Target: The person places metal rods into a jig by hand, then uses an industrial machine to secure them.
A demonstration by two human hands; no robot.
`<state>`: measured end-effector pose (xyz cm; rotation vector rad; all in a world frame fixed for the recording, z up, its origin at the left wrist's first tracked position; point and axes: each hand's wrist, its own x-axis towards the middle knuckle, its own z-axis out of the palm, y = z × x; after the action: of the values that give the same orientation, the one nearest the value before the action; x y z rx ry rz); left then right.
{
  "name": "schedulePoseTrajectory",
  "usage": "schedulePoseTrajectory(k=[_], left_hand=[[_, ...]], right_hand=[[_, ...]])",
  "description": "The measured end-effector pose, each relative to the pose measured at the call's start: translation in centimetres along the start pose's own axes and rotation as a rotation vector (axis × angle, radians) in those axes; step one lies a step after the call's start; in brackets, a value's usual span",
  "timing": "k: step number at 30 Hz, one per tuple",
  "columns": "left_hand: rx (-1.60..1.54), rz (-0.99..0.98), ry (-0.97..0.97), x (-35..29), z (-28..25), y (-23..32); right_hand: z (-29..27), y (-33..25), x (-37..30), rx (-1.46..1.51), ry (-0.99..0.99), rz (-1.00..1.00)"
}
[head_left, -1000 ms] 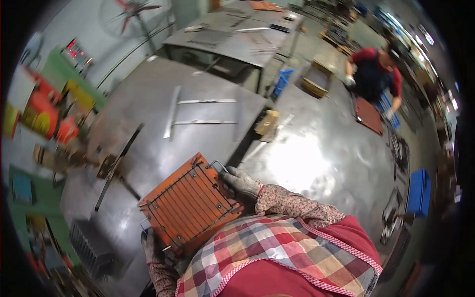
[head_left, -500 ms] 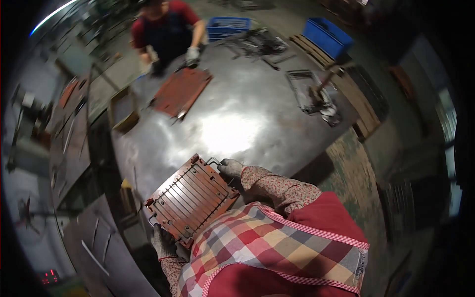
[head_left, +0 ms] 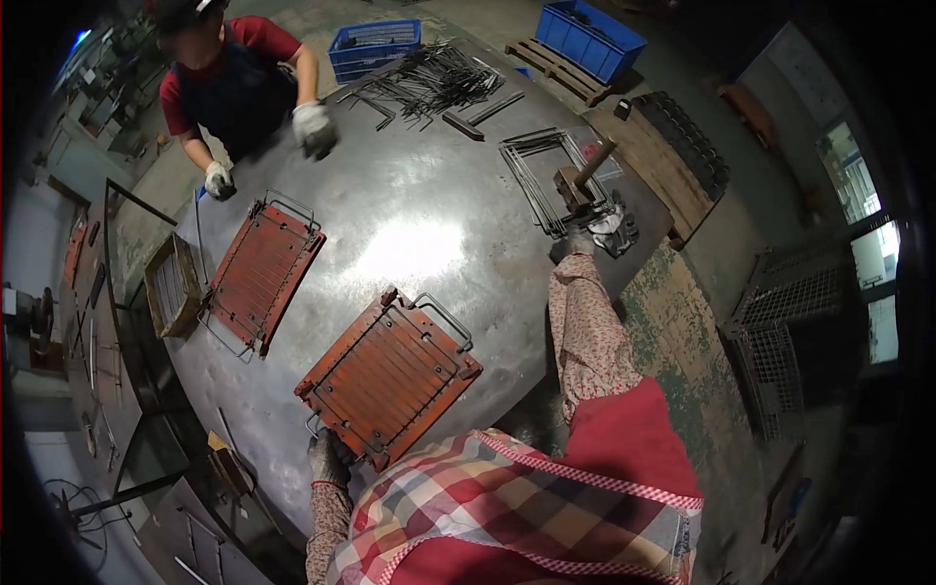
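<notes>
In front of me a red grooved metal jig (head_left: pixel 390 380) lies on the steel table, with a dark bent wire frame (head_left: pixel 450 317) sticking out at its upper right and lower left. My gloved left hand (head_left: pixel 330 460) is closed at the lower-left end of that wire, close against the jig's corner; its fingertips are partly hidden. My gloved right hand (head_left: pixel 575 244) is stretched far forward, at the near end of a stack of bent wire frames (head_left: pixel 531 180), just below a hammer (head_left: pixel 577 190) with a wooden handle. Its fingers are too hidden to read. Crumpled dark gloves (head_left: pixel 616 232) lie beside it.
Across the steel table (head_left: pixel 429 185) a co-worker (head_left: pixel 239 88) in white gloves stands by a second red jig (head_left: pixel 265 278). Thin rods (head_left: pixel 439 83) are piled at the back. Blue crates (head_left: pixel 590 44) stand beyond, and a wooden box (head_left: pixel 174 288) is at the left edge.
My right hand has left the upper-right wire end of the jig and reached forward to the hammer and frames. My left hand stays at the lower-left corner. The co-worker's hands have come off their jig.
</notes>
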<state>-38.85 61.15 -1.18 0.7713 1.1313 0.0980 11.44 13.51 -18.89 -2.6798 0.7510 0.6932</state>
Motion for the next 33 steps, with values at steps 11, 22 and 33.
schedulePoseTrajectory(k=[11, 22, 33], left_hand=[[0.096, -0.055, 0.203, -0.7, 0.7, -0.1], [0.035, -0.012, 0.107, -0.7, -1.3, -0.6], [0.107, 0.017, 0.139, -1.3, 0.6, 0.6]], right_hand=[[-4.1, 0.6, -0.6, -0.486, 0.637, -0.434], [-17.9, -6.3, -16.7, 0.464, 0.913, -0.768], [-10.5, -6.2, -41.0, 1.036, -0.124, -1.132]])
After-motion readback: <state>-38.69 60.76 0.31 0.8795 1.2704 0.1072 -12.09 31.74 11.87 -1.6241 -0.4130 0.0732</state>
